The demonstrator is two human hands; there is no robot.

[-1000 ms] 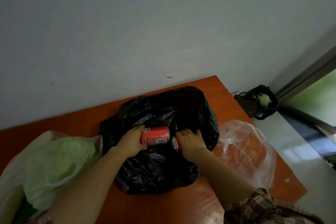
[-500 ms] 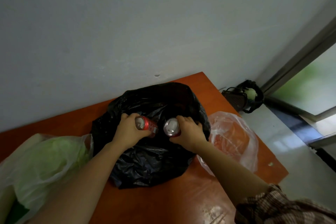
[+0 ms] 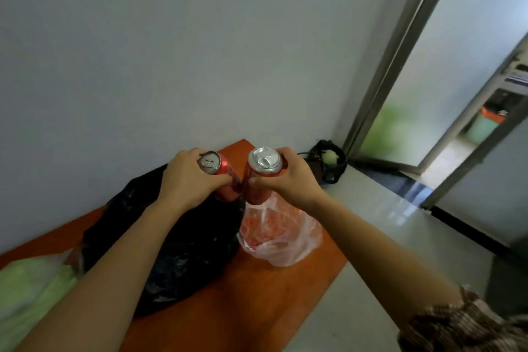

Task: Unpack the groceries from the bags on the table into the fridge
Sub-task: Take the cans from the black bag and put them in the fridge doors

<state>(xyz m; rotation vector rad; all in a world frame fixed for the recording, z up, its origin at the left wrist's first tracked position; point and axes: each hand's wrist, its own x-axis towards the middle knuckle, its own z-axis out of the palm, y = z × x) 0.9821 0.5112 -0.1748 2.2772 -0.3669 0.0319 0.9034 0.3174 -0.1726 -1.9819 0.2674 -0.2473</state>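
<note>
At the centre of the frame the left hand [image 3: 187, 177] grips one red aluminium drink can [image 3: 221, 177] with fingers curled round it, and the right hand [image 3: 288, 180] grips a second red aluminium can [image 3: 261, 173] the same way, both cans lifted above the orange counter [image 3: 251, 294]. Below them lie a crumpled black plastic bag [image 3: 183, 251], a clear plastic bag of red contents [image 3: 278, 231], and at lower left a pale green bag [image 3: 31, 288].

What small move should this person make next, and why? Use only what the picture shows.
The left hand grips one red can, the right hand grips the other can, both held above the black bag. So probably: turn from the table and carry them to the fridge, which is out of view.
</note>
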